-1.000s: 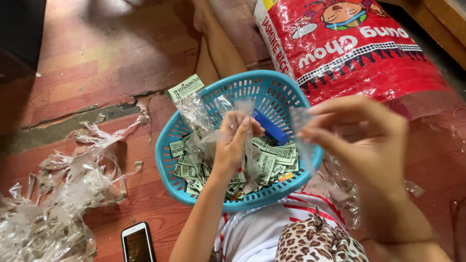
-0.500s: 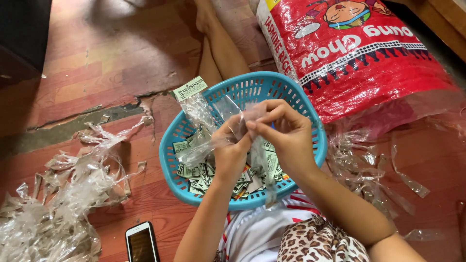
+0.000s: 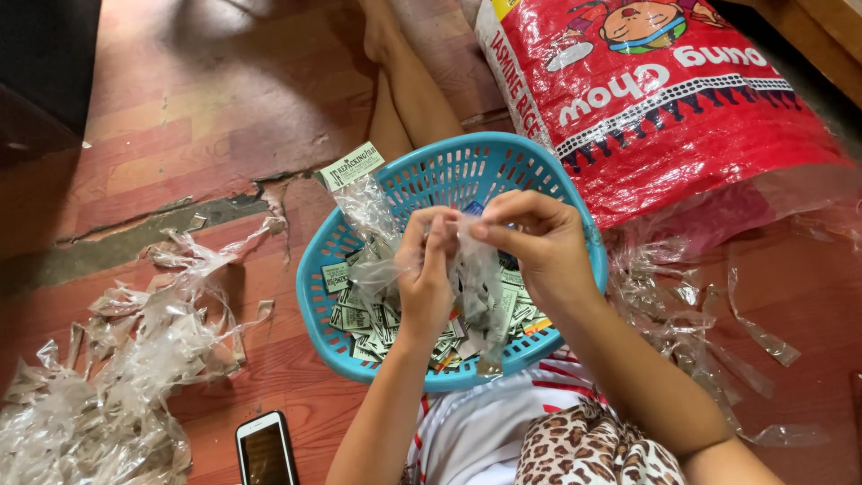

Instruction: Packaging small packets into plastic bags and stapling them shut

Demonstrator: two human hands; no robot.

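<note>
My left hand and my right hand meet over a round blue plastic basket on my lap. Both pinch the top of one small clear plastic packet that hangs down between them. The basket holds several small green-and-white printed paper labels and more clear packets. One clear packet with a green label sticks up over the basket's far left rim.
A heap of torn clear plastic strips lies on the red wooden floor at the left. More strips lie at the right. A big red printed sack stands behind the basket. A phone lies near my left elbow.
My right hand has come in from the right and joined my left hand over the basket. Both now grip the same clear packet.
</note>
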